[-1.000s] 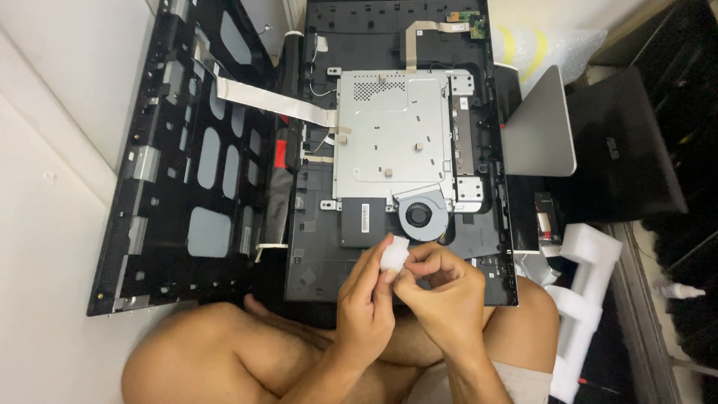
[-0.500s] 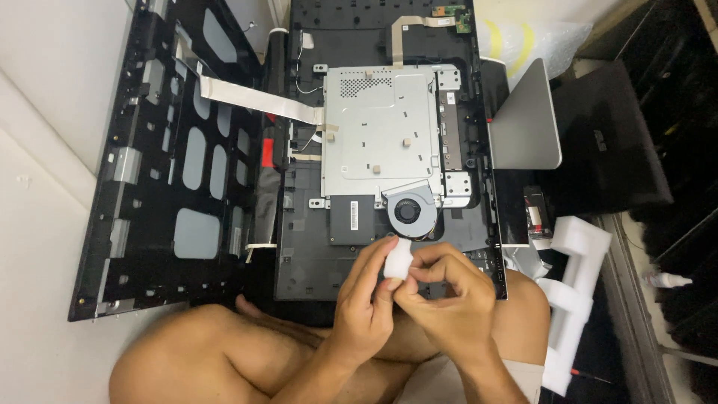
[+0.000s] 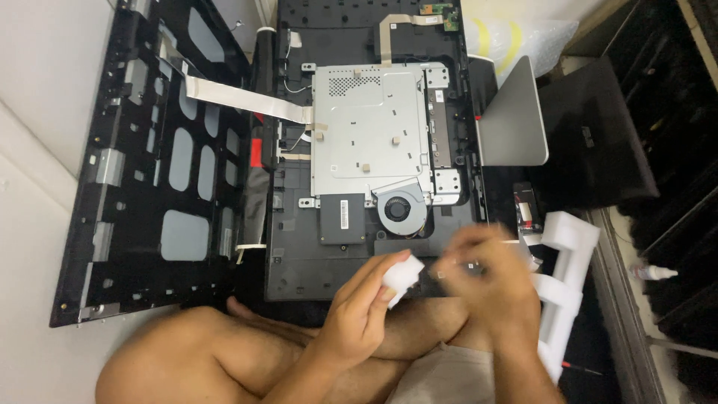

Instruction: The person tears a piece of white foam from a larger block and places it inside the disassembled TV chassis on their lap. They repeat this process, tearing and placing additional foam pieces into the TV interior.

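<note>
My left hand (image 3: 364,305) pinches a small white block (image 3: 402,275) between thumb and fingers, just below the opened computer chassis (image 3: 299,262). My right hand (image 3: 490,273) is blurred with motion to the right of the block, apart from it; whether it holds anything is not visible. Both hands hover over my crossed legs. On the chassis sit a silver metal shield plate (image 3: 370,131) and a round cooling fan (image 3: 402,208).
A black perforated back panel (image 3: 161,161) lies flat on the left, joined by a flat white ribbon cable (image 3: 239,99). A silver stand (image 3: 512,123) and a dark flat panel (image 3: 598,142) lie right. White foam blocks (image 3: 565,280) sit by my right knee. A small dropper bottle (image 3: 654,273) lies far right.
My hands, which were together on the white block, have separated. The right hand has swung off to the right, while the left keeps the block.
</note>
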